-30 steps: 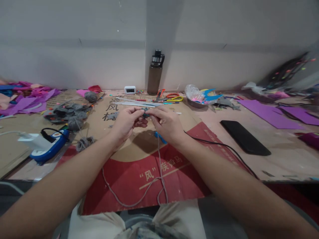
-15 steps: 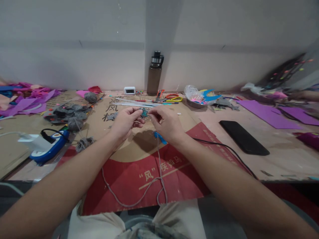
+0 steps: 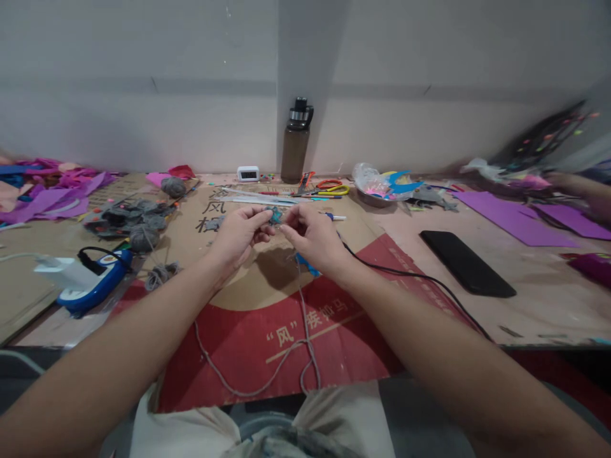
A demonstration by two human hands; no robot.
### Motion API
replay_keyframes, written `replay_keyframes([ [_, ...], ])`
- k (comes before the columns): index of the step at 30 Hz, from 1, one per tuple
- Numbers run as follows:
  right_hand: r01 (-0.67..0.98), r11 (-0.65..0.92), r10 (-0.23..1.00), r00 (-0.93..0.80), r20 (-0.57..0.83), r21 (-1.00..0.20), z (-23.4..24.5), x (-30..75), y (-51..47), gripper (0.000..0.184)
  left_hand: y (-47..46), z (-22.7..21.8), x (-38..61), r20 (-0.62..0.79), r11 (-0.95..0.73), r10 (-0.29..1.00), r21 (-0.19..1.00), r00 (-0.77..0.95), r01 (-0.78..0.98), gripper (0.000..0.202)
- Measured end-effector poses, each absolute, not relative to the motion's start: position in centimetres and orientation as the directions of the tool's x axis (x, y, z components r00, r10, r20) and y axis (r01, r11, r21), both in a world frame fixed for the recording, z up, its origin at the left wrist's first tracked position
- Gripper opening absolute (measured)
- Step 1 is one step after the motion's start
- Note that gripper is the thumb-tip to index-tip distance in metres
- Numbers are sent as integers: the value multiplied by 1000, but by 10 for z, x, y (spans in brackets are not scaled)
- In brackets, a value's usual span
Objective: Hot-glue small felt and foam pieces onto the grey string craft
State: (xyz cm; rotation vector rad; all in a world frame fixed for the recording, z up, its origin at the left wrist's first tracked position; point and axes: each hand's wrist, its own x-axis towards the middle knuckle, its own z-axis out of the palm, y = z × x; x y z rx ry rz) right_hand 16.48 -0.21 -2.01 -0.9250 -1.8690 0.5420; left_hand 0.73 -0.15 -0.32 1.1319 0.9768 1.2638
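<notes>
Between finger and thumb, my left hand (image 3: 241,234) pinches a small teal piece (image 3: 275,215), perhaps felt, above the cardboard. My right hand (image 3: 316,238) is closed beside it, its fingertips close to the teal piece; whatever they hold is too small to make out. A grey yarn strand (image 3: 304,312) runs down from below the right hand and loops over the red part of the cardboard sheet (image 3: 353,356). Partly hidden under the right hand lies a bright blue piece (image 3: 307,264). A white-tipped pen-like tool (image 3: 338,218) shows behind that hand.
Grey yarn balls (image 3: 144,238) and a blue power strip (image 3: 102,280) lie left. Behind stand a bottle (image 3: 295,149) and scissors (image 3: 331,188). To the right are a bowl (image 3: 377,198), a black phone (image 3: 466,264), purple sheets (image 3: 515,216) and another person's hand (image 3: 580,191).
My right hand has shifted slightly left and its fingers have turned, so more of the pen-like tool shows. The yarn's upper end has moved slightly left. The other person's hand has moved left.
</notes>
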Motion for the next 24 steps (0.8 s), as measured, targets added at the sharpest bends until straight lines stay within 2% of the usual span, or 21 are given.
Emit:
replay_keyframes([
  [5, 346, 635, 766, -398, 505, -691, -22, 164, -2, 9, 1, -3, 5, 49, -17, 990, 973, 129, -232, 8],
  [11, 229, 574, 772, -471, 426, -786, -22, 163, -3, 17, 2, -3, 3, 41, -17, 995, 965, 89, -260, 8],
  [13, 315, 562, 807, -409, 425, -765, -14, 171, -2, 23, 2, -3, 3, 59, -43, 997, 958, 47, -285, 8],
  [15, 556, 509, 858, -262, 443, -657, -3, 183, 1, 29, 2, -2, 2, 74, -67, 997, 956, 14, -287, 8],
  [17, 814, 321, 905, -114, 410, -483, 5, 198, 6, 32, 3, -2, 1, 81, -81, 997, 959, -10, -273, 7],
  [18, 895, 215, 936, -73, 346, -391, 7, 205, 10, 33, 4, -2, 1, 81, -85, 996, 960, -23, -268, 6],
  [19, 945, 139, 964, -61, 259, -296, 6, 210, 13, 35, 5, -3, 0, 81, -87, 996, 960, -34, -265, 5],
  [21, 986, 96, 993, -85, 83, -138, 0, 216, 21, 35, 6, -4, 0, 85, -94, 995, 959, -43, -268, 4],
  [22, 990, 100, 995, -98, 25, -96, -6, 217, 24, 33, 7, -5, 0, 91, -99, 995, 957, -42, -271, 4],
  [24, 990, 88, 996, -89, -3, -109, -16, 216, 29, 28, 7, -5, 0, 104, -110, 994, 955, -35, -275, 5],
])
